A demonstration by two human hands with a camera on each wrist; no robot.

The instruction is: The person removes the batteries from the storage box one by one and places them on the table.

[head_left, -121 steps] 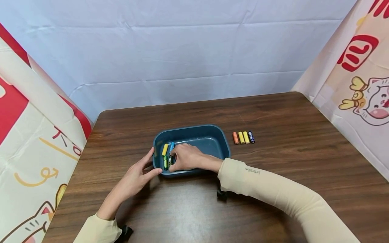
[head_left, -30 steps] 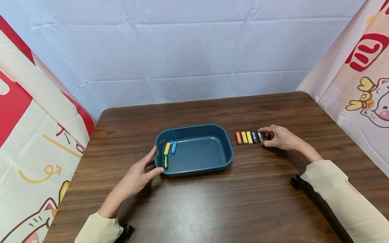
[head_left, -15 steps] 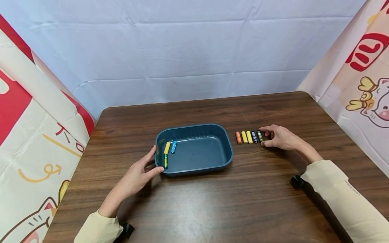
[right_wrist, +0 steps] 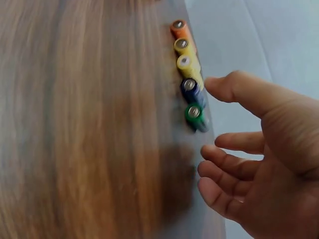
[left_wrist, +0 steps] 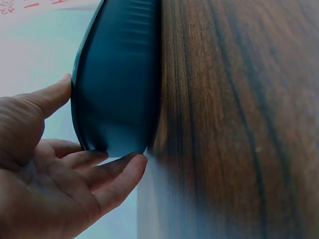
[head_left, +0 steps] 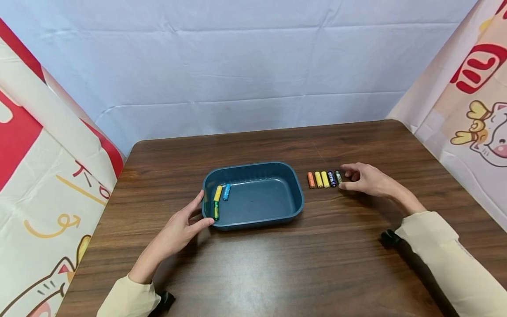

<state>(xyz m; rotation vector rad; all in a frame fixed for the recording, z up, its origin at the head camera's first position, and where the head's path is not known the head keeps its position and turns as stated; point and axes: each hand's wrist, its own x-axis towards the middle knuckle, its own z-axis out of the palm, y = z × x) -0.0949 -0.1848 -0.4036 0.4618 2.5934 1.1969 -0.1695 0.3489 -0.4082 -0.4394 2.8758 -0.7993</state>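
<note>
Lot of eight: three inside, five in a row

Carrier: wood-grain surface; white cloth behind its far edge.

Item 1. Blue-grey tray, oblong with rounded corners, slightly left of the surface's middle, well clear of the far edge.

Item 2. Three batteries inside, all by the tray's left end: yellow battery and green battery end to end along the left wall, blue battery just beside the yellow one. The high walls presumably keep them from rolling off.

Item 3. Five batteries on the surface, between the tray and the right edge, roughly parallel. Left to right: orange battery, first yellow one, second yellow one, dark blue battery, dark green battery. Set closely side by side, probably for neatness and easy counting.

Item 4. Left hand: grip spread wide over the tray's near-left corner, thumb at the near rim, fingers against the left wall; it likely steadies the tray.

Item 5. Right hand: grip parted beside the dark green battery, with nothing visibly held. Thumb and forefinger stand near its two ends, a stance that would suit lining it up; whether they touch it, cannot tell.
</note>
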